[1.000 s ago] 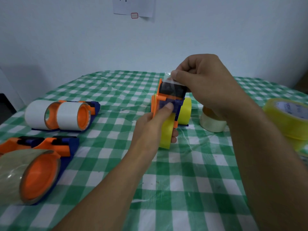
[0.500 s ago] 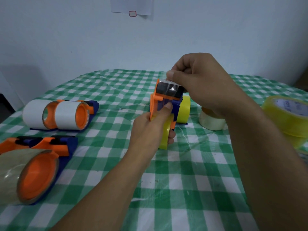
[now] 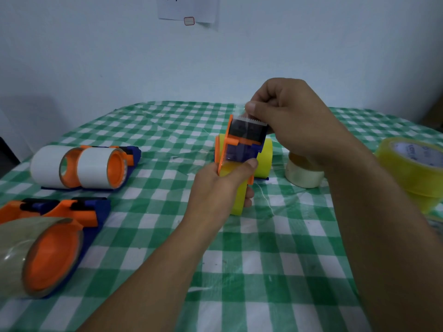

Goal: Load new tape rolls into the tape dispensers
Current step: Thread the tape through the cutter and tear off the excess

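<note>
My left hand (image 3: 217,188) grips an orange and blue tape dispenser (image 3: 242,144) loaded with a yellow tape roll (image 3: 238,200), held above the middle of the table. My thumb lies across the dispenser's blue body. My right hand (image 3: 292,118) pinches the clear tape end (image 3: 242,113) at the serrated blade on top of the dispenser. A second yellow roll (image 3: 263,159) sits right behind the held dispenser.
Two dispensers with white rolls (image 3: 79,167) lie at the left, and dispensers with a clear roll (image 3: 40,255) at the near left. A clear loose roll (image 3: 304,174) and stacked yellow rolls (image 3: 414,168) stand at the right. The green checked tablecloth (image 3: 263,259) covers the table.
My right hand has drawn the tape end a little further up over the blade. The dispenser and my left hand have stayed almost in place.
</note>
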### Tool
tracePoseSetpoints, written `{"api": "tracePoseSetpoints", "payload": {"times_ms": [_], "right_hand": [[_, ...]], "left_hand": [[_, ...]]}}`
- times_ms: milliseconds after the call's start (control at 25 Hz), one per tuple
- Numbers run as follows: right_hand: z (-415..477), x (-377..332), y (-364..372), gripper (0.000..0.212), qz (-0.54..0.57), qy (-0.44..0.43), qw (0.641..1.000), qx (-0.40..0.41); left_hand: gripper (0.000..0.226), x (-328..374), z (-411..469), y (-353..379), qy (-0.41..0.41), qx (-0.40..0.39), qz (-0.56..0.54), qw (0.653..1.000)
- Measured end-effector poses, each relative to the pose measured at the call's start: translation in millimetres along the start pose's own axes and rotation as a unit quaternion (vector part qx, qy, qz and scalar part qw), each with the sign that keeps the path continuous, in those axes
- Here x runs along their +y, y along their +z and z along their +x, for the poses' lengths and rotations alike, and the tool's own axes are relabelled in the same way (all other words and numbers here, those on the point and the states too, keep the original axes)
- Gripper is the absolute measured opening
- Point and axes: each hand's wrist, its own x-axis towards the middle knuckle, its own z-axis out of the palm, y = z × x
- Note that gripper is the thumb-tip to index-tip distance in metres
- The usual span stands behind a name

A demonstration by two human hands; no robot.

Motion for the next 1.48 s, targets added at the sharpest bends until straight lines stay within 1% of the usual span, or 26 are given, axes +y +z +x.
{"api": "tracePoseSetpoints", "payload": {"times_ms": [160, 360, 480, 600, 760, 880, 960, 1120, 1280, 1480], "right_hand": [[2, 5, -4, 0.016, 0.003, 0.002, 1.0, 0.018], [4, 11, -6, 0.016, -0.011, 0.013, 1.0, 0.025], [4, 12, -10, 0.019, -0.009, 0.023, 0.999, 0.029], [5, 13, -15, 0.023, -0.013, 0.027, 0.999, 0.024], [3, 13, -19, 0.024, -0.016, 0.036, 0.999, 0.006], [1, 12, -24, 0.022, 0.048, 0.06, 0.997, -0.01], [-1, 10, -26, 0.02, 0.066, 0.067, 0.996, -0.014], [-2, 8, -27, 0.021, 0.062, 0.072, 0.995, -0.021], [-2, 8, -28, 0.025, 0.053, 0.072, 0.996, -0.019], [-1, 10, -26, 0.029, 0.033, 0.079, 0.996, -0.017]], "left_hand": [[0.008, -1, -2, 2, 0.018, -0.032, 0.008, 0.999], [0.009, -3, -2, 3, 0.029, -0.053, 0.015, 0.998], [0.002, -6, -1, 4, 0.031, -0.055, 0.012, 0.998], [0.008, -9, -1, 3, 0.026, -0.056, 0.02, 0.998], [0.004, -10, -1, 2, 0.019, -0.06, 0.022, 0.998], [0.009, -12, 0, 1, 0.014, -0.065, 0.012, 0.998], [0.01, -13, 0, 1, 0.008, -0.077, 0.007, 0.997], [0.013, -15, 3, -2, 0.006, -0.088, 0.016, 0.996], [0.032, -16, 5, -4, 0.002, -0.107, 0.02, 0.994], [0.03, -17, 4, -3, -0.007, -0.109, 0.023, 0.994]]}}
